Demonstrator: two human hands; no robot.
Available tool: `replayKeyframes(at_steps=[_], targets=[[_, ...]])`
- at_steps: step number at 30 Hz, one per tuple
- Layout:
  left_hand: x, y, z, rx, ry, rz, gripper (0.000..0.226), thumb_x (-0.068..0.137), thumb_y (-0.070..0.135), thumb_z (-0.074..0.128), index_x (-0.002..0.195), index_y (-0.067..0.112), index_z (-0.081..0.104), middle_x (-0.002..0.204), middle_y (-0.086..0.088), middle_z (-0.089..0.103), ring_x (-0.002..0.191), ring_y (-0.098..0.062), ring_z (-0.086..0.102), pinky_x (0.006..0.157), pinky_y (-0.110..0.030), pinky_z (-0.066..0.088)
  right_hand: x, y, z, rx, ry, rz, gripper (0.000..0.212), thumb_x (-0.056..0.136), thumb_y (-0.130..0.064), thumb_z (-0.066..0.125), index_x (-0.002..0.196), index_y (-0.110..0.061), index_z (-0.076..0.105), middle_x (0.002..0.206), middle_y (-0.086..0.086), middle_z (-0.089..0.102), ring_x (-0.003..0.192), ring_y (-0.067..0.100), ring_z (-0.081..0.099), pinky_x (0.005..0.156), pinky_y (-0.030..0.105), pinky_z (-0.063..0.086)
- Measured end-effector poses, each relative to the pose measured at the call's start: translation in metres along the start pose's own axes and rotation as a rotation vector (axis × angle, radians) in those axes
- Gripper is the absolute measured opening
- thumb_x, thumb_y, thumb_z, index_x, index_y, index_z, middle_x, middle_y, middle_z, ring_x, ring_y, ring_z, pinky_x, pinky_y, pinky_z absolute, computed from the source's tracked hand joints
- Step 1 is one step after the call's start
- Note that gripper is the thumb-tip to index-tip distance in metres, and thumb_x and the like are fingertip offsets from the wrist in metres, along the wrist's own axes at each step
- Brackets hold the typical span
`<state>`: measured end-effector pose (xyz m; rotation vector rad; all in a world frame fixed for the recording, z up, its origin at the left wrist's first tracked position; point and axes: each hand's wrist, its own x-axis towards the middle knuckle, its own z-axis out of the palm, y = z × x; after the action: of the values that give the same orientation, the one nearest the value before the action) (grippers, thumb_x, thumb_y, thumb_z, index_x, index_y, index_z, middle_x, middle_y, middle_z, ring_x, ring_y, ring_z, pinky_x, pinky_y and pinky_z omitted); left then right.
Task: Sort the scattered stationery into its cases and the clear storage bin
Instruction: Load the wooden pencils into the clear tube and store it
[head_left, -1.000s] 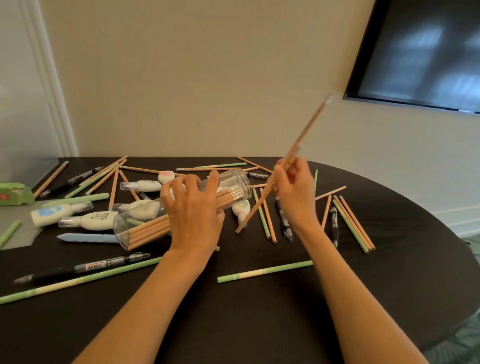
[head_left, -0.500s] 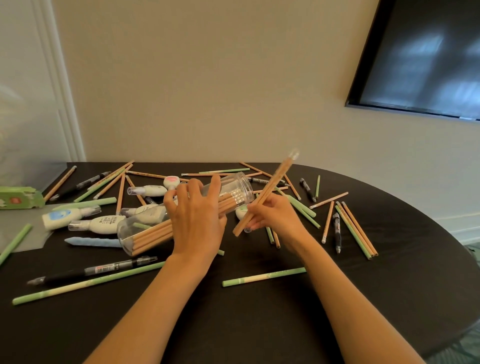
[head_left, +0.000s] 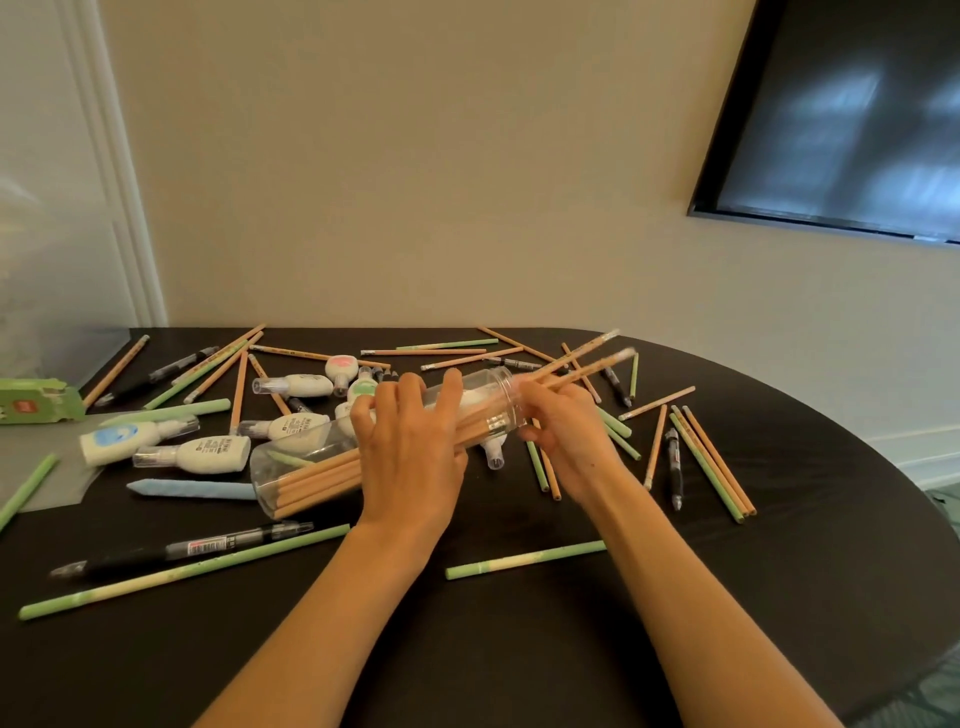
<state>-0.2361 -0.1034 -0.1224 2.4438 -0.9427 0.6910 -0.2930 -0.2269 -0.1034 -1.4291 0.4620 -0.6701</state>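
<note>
Head-camera view shows the clear plastic cylinder case (head_left: 311, 467), partly filled with wooden pencils, lying tilted mid-table under the gripping left hand (head_left: 410, 447), while the right hand (head_left: 563, 431) pinches two more pencils (head_left: 582, 364) at its mouth, and many pencils, pens and correction-tape dispensers (head_left: 205, 457) around it remain unsorted.

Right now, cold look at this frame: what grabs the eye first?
Mid-table, the left hand steadies a clear tube lying on its side, already part-filled with wooden pencils. The right hand feeds a few more pencils into its open mouth. Around them the black table is littered with loose pencils, green sticks, pens and white correction-tape bottles, mostly to the left.
</note>
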Motion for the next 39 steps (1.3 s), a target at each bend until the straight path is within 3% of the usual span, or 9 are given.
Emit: replayKeyframes(at_steps=[8, 11, 15, 23, 27, 32, 35, 37, 39], targets=[[0.000, -0.001, -0.002, 0.033, -0.027, -0.011, 0.067, 0.090, 0.037, 0.054, 0.144, 0.030, 0.015, 0.136, -0.002, 0.031, 0.128, -0.021, 0.026, 0.105, -0.036, 0.019, 0.001, -0.001, -0.004, 0.011, -0.046, 0.069, 0.020, 0.092, -0.017, 0.051, 0.074, -0.015, 0.059, 0.082, 0.003, 0.061, 0.086, 0.013, 0.056, 0.078, 0.031, 0.047], [0.000, -0.003, -0.001, 0.048, -0.038, -0.013, 0.067, 0.090, 0.036, 0.054, 0.144, 0.030, 0.015, 0.136, -0.002, 0.031, 0.128, -0.021, 0.026, 0.105, -0.035, 0.019, 0.000, 0.001, 0.005, -0.047, -0.080, 0.124, 0.022, 0.095, -0.028, 0.047, 0.084, -0.014, 0.060, 0.090, 0.005, 0.062, 0.094, 0.016, 0.057, 0.088, 0.035, 0.047], [0.004, -0.006, -0.001, 0.042, -0.009, -0.047, 0.068, 0.090, 0.037, 0.055, 0.145, 0.029, 0.017, 0.135, -0.003, 0.033, 0.126, -0.022, 0.029, 0.104, -0.035, 0.020, -0.001, -0.006, 0.001, 0.096, 0.096, -0.025, 0.026, 0.098, -0.024, 0.040, 0.103, -0.012, 0.062, 0.095, 0.006, 0.065, 0.101, 0.019, 0.059, 0.077, 0.028, 0.050], [0.006, -0.008, 0.000, 0.055, 0.001, -0.053, 0.067, 0.089, 0.036, 0.057, 0.144, 0.028, 0.018, 0.135, -0.005, 0.034, 0.127, -0.023, 0.030, 0.103, -0.036, 0.022, -0.006, -0.009, 0.002, -0.090, -0.202, -0.011, 0.048, 0.101, -0.037, 0.025, 0.115, -0.010, 0.063, 0.113, 0.006, 0.068, 0.115, 0.014, 0.058, 0.104, 0.033, 0.031], [0.005, -0.007, 0.002, 0.062, 0.000, -0.048, 0.066, 0.090, 0.035, 0.055, 0.144, 0.028, 0.019, 0.135, -0.004, 0.035, 0.125, -0.022, 0.030, 0.102, -0.035, 0.023, -0.004, -0.013, -0.015, 0.035, -0.092, -0.102, 0.044, 0.101, -0.032, 0.026, 0.108, -0.013, 0.064, 0.108, 0.003, 0.071, 0.112, 0.011, 0.059, 0.110, 0.041, 0.027], [0.004, -0.007, 0.002, 0.061, -0.009, -0.048, 0.066, 0.090, 0.035, 0.055, 0.144, 0.028, 0.018, 0.135, -0.004, 0.034, 0.126, -0.022, 0.029, 0.103, -0.035, 0.022, -0.004, -0.015, -0.021, -0.043, -0.215, -0.066, 0.048, 0.100, -0.031, 0.027, 0.089, -0.008, 0.068, 0.092, 0.011, 0.073, 0.106, 0.018, 0.064, 0.102, 0.036, 0.035], [0.004, -0.007, 0.001, 0.061, -0.018, -0.046, 0.067, 0.090, 0.035, 0.054, 0.145, 0.029, 0.016, 0.136, -0.004, 0.033, 0.127, -0.022, 0.028, 0.103, -0.036, 0.023, 0.001, -0.018, -0.026, 0.119, -0.002, -0.073, 0.039, 0.099, -0.026, 0.034, 0.087, -0.009, 0.067, 0.089, 0.009, 0.073, 0.098, 0.018, 0.067, 0.092, 0.031, 0.044], [0.004, -0.006, 0.001, 0.060, -0.023, -0.040, 0.067, 0.090, 0.036, 0.054, 0.145, 0.028, 0.016, 0.136, -0.004, 0.033, 0.127, -0.023, 0.029, 0.102, -0.036, 0.023, 0.007, -0.009, -0.030, -0.181, 0.223, -0.024, 0.026, 0.096, -0.021, 0.045, 0.081, -0.012, 0.065, 0.084, 0.008, 0.071, 0.082, 0.016, 0.066, 0.081, 0.028, 0.049], [0.003, -0.004, 0.001, 0.053, -0.031, -0.029, 0.069, 0.090, 0.036, 0.056, 0.145, 0.028, 0.016, 0.135, -0.004, 0.033, 0.127, -0.023, 0.029, 0.103, -0.037, 0.022, 0.018, 0.010, -0.034, -0.822, 0.247, 0.039, 0.026, 0.092, -0.022, 0.052, 0.069, -0.013, 0.060, 0.069, 0.005, 0.062, 0.064, 0.013, 0.055, 0.076, 0.032, 0.050]])
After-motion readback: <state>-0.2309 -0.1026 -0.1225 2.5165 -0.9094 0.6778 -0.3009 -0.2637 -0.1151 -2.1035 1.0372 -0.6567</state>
